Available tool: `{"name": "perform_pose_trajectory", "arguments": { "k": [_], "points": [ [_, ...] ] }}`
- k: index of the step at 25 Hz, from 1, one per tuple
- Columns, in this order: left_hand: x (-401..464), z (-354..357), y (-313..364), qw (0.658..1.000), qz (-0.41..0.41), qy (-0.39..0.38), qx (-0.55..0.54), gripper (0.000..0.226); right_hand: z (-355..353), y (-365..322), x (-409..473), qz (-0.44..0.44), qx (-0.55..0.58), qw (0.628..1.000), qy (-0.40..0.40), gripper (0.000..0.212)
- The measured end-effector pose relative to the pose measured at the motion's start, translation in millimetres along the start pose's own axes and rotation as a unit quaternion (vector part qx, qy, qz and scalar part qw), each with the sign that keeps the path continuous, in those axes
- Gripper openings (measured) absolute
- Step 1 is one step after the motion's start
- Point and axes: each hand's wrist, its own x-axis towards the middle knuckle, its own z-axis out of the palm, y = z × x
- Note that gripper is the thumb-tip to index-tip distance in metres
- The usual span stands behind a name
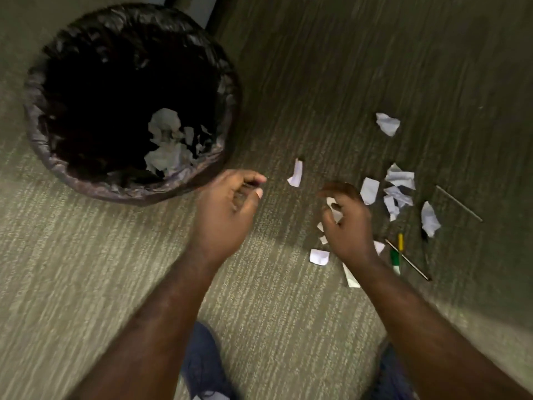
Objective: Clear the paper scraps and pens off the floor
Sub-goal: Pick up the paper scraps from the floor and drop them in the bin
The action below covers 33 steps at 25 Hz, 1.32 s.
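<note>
Paper scraps (399, 186) are mostly bunched on the carpeted floor (317, 67) off to the person's right, with a few loose ones nearer, one lone strip (296, 173) lying between the hands, and a pile already sitting in the lined bin (129, 102). They look feather-light, crumpled and floppy, so I'd guess pinching an edge or scooping several at once works fine; they'd probably flutter if dropped from high up. The pens (395, 256) lie just right of the right hand (347, 223), thin and stiff, easy to roll, best grabbed mid-barrel. The right hand's fingers curl loosely around a small white scrap (334, 210). The left hand (227, 209) hovers half-closed near the bin's rim, apparently empty. No readable writing anywhere.
</note>
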Motion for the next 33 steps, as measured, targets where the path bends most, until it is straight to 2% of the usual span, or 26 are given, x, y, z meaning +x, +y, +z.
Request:
{"name": "perform_pose_trajectory", "arguments": {
  "k": [4, 6, 8, 10, 14, 19, 21, 24, 26, 28, 30, 32, 33],
  "points": [
    [-31.8, 87.6, -48.7, 0.985, 0.000, -0.137, 0.106, 0.037, -16.6, 86.1, -40.3, 0.050, -0.066, 0.996, -0.039, 0.030],
    [-35.8, 116.3, -70.3, 0.976, 0.002, -0.167, 0.142, 0.050, -27.5, 114.4, -52.7, 0.033, -0.088, 0.995, -0.044, 0.030],
    [-27.4, 122.8, -88.1, 0.968, -0.005, -0.166, 0.186, 0.062, -25.0, 129.6, -57.6, 0.033, -0.113, 0.992, -0.047, 0.031],
    [8.2, 194.6, -101.9, 0.957, 0.014, -0.166, 0.239, 0.070, -40.8, 204.4, -54.4, 0.063, -0.127, 0.990, -0.010, 0.032],
    [50.6, 194.8, -113.9, 0.946, -0.073, -0.159, 0.272, 0.075, -34.8, 217.5, -54.7, 0.110, -0.124, 0.986, -0.006, 0.043],
    [104.3, 245.3, -117.8, 0.949, -0.171, -0.166, 0.205, 0.096, -63.5, 257.4, -35.7, 0.116, -0.161, 0.980, 0.000, 0.050],
    [92.3, 267.2, -112.6, 0.949, -0.150, -0.163, 0.222, 0.102, -75.0, 274.1, -31.0, 0.128, -0.159, 0.979, 0.017, 0.051],
    [54.7, 294.0, -112.7, 0.954, -0.029, -0.198, 0.225, 0.100, -83.5, 292.2, -29.6, 0.157, -0.162, 0.972, 0.063, 0.060],
    [25.8, 310.5, -110.9, 0.940, 0.037, -0.219, 0.261, 0.101, -84.3, 300.2, -28.1, 0.210, -0.192, 0.956, 0.073, 0.070],
    [4.1, 326.7, -105.4, 0.930, 0.078, -0.188, 0.305, 0.088, -85.2, 307.5, -26.2, 0.279, -0.215, 0.934, 0.051, 0.086],
    [-4.9, 337.3, -100.7, 0.921, 0.094, -0.168, 0.339, 0.076, -84.3, 313.7, -24.0, 0.307, -0.211, 0.928, 0.020, 0.097],
    [-4.5, 340.5, -110.8, 0.936, 0.134, -0.180, 0.270, 0.056, -82.4, 317.7, -19.2, 0.305, -0.197, 0.932, -0.020, 0.095],
    [-1.7, 337.9, -115.4, 0.948, 0.119, -0.192, 0.222, 0.042, -80.7, 321.8, -14.8, 0.287, -0.204, 0.935, -0.035, 0.087]
  ]
}}
